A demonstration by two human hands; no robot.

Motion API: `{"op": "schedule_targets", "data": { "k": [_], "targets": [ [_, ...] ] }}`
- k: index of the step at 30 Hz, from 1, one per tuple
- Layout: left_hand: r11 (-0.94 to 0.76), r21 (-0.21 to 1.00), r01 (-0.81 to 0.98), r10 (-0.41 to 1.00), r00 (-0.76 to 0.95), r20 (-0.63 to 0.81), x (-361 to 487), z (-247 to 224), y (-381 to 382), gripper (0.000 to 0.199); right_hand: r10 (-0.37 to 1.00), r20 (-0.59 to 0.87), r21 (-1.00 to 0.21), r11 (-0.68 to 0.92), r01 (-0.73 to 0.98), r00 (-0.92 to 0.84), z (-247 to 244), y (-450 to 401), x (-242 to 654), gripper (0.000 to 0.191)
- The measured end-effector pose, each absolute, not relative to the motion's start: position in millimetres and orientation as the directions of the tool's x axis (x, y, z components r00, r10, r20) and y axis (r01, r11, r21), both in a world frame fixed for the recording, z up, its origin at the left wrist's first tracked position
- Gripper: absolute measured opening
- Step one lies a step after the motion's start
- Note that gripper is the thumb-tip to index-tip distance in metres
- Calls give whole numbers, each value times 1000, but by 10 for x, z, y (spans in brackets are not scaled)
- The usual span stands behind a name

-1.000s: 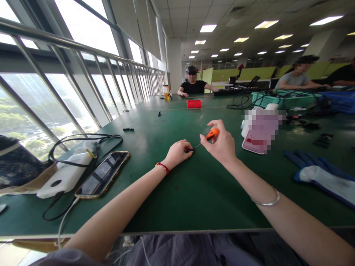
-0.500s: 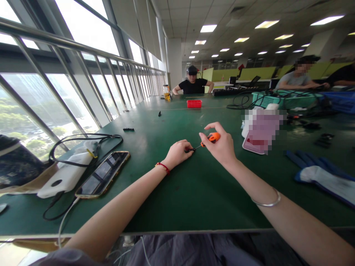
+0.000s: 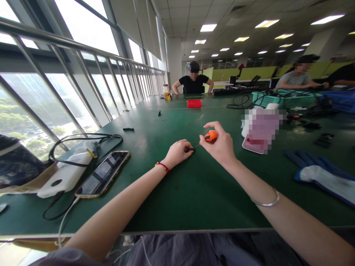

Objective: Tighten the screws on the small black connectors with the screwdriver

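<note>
Low over the green table [image 3: 177, 199], my left hand [image 3: 179, 151] pinches a small black part [image 3: 190, 150], mostly hidden by the fingers. My right hand [image 3: 222, 145] is closed around a screwdriver [image 3: 211, 136] with an orange and black handle. Its thin shaft slants down to the left, and the tip meets the right end of the black part or lies very close to it. Thumb and index finger curl about the handle.
On the left are a phone [image 3: 104, 173], a white power bank-like case [image 3: 66, 175] and black cables [image 3: 83, 137]. To the right lie a pink blurred object [image 3: 253, 144] and a blue-white glove [image 3: 321, 173]. A red box [image 3: 194, 103] and a seated person [image 3: 193, 82] are farther back.
The screwdriver handle has tilted and turned slightly in my right hand, shifting a little left. My left hand stays in place. The person opposite has lowered their head.
</note>
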State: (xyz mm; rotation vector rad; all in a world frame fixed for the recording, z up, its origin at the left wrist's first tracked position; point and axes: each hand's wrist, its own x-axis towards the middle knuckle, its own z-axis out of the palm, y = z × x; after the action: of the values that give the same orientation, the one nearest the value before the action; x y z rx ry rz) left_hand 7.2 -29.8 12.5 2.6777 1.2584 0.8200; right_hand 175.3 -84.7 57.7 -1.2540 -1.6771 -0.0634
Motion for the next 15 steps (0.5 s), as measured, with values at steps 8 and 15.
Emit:
{"op": "schedule_targets", "data": {
  "k": [8,15],
  "targets": [
    [-655,275,703,739,521,428,71,120,-290,12,704,709,-471,428,771,43,580,-851,1755,27],
    [-657,291,696,739,517,432,70,114,-290,11,642,765,-437,463,771,48,563,-846,1752,43]
  ]
}}
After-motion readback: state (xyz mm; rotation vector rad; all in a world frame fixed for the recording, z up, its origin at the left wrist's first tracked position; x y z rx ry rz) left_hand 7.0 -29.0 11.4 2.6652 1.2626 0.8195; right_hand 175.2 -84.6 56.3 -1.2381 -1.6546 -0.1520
